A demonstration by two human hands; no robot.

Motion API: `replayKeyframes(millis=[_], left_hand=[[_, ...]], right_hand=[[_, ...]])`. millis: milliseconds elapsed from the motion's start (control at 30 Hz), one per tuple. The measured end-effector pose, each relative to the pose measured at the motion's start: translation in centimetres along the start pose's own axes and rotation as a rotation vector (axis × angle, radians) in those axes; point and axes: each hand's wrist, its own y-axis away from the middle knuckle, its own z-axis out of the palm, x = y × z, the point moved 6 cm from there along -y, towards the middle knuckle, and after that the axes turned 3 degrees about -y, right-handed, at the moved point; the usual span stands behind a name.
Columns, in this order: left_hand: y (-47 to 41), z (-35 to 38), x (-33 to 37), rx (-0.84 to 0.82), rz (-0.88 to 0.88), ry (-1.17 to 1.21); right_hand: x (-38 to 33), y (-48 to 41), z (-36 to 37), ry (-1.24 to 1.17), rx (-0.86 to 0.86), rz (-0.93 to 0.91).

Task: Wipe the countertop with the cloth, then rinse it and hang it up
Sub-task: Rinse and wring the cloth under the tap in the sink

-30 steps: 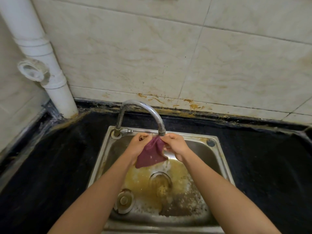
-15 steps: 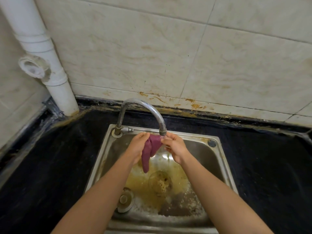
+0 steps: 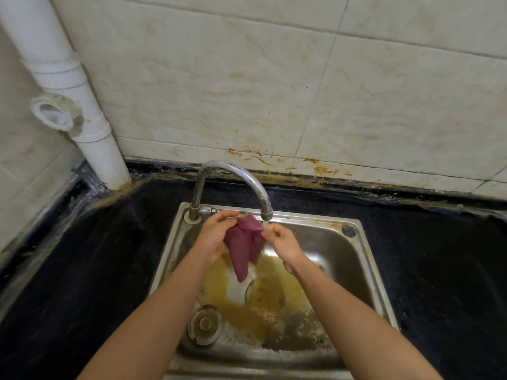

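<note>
head view: both hands' fingers pinch bunched maroon cloth (image 3: 242, 246) under faucet (image 3: 233, 176), hanging wet.

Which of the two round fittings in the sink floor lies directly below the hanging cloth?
The central drain, in the yellow-stained floor, lies under the maroon cloth's tip. The capped round metal fitting sits nearer, toward the left forearm, uncovered.

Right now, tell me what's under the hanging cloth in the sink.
Under the cloth, the sink floor shows yellow-brown staining and part of the drain. The cloth's tip covers the drain's upper edge. A loose plug lies left of it.
</note>
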Motion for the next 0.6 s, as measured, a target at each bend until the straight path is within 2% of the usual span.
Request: replayKeyframes(millis=[133, 233, 300, 467, 600], left_hand=[[-0.2, 0.1, -0.7, -0.077, 0.009, -0.333], [0.2, 1.2, -0.3, -0.064, 0.048, -0.487], [0.2, 1.4, 0.1, -0.058, 0.050, -0.543], [-0.1, 2.1, 0.8, -0.064, 0.144, -0.448], [-0.3, 2.6, 0.1, -0.056, 0.146, -0.357]], right_hand=[[-1.1, -0.2, 0.6, 0.017, -0.054, -0.042], [-1.7, -0.4, 0.6, 0.003, -0.049, -0.071], [-1.9, -0.6, -0.1, 0.075, -0.033, -0.079], [-1.8, -0.6, -1.5, 0.114, 0.005, -0.048], [-1.6, -0.6, -1.2, 0.100, -0.047, -0.012]])
